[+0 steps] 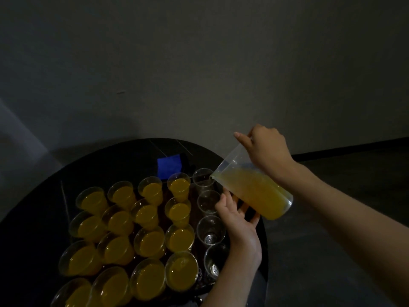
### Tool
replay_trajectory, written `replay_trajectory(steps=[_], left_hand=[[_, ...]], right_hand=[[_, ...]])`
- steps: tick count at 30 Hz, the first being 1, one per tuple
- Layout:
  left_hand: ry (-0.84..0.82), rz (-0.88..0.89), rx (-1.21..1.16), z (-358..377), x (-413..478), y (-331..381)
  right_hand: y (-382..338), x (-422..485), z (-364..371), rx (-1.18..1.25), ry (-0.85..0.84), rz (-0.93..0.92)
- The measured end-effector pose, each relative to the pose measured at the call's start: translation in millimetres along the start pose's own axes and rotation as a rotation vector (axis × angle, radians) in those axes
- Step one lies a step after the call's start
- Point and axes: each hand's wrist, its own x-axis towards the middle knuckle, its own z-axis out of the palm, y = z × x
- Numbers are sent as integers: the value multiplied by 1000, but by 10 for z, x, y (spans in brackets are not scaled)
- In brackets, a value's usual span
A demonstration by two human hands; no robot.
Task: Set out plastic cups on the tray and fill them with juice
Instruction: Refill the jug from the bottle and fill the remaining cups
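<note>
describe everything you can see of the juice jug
The jug is clear, slightly cloudy plastic with a small pouring lip. It is held in the air, tilted steeply with the lip down, about half full of orange juice pooled along its lower wall. The lip sits at the rim of the farthest empty cup; no stream can be made out. The right hand grips its raised upper side, and the left hand reaches under its lower wall with straight fingers.

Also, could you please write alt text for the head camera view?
A right hand tilts a clear jug of orange juice over the farthest of four empty cups, the open left hand beneath it. Filled cups cover the rest of the tray.
</note>
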Motion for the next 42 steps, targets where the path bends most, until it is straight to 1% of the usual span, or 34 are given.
replay_trajectory(steps=[8,17,27,33,42], left_hand=[[-5,0,-16,56,17,54],[-7,-3,-29,78,65,124],[-10,-14,-44,87,85,169],[-24,-14,-59,67,79,177],[-25,-37,-91,65,99,211]], right_hand=[[-55,73,-31,23,-16,5],[-124,154,-30,-12,-14,-39],[-166,194,-120,-76,-51,-86],[-226,186,-159,-82,-109,-86],[-242,206,-179,-98,-80,-94]])
